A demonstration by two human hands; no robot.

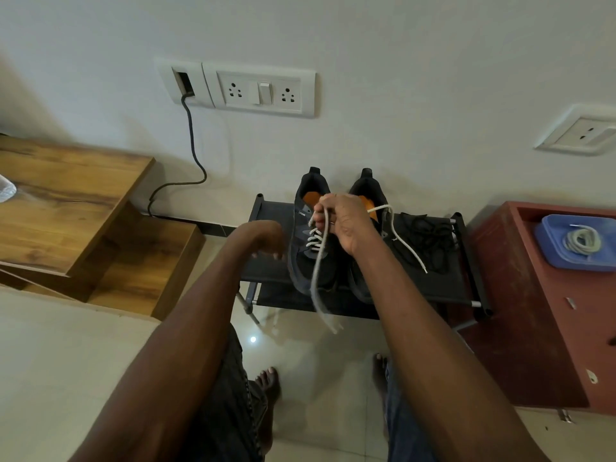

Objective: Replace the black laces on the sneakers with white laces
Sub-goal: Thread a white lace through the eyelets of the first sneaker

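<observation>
Pinching white lace (316,261) w/ right hand (346,221); left hand (266,241) relaxed. Blue tray (546,241) holds spare lace coil (581,241).

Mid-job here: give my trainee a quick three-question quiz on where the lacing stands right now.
1. True or false: the right hand holds both ends of the white lace above the left sneaker.
2. Where do the black laces lie?
A. on the rack, right of the sneakers
B. in the blue tray
C. on the floor
3. Fill in: the spare lace sits in the blue ____.

Key: 1 true; 2 A; 3 tray. The left hand holds nothing.
</observation>
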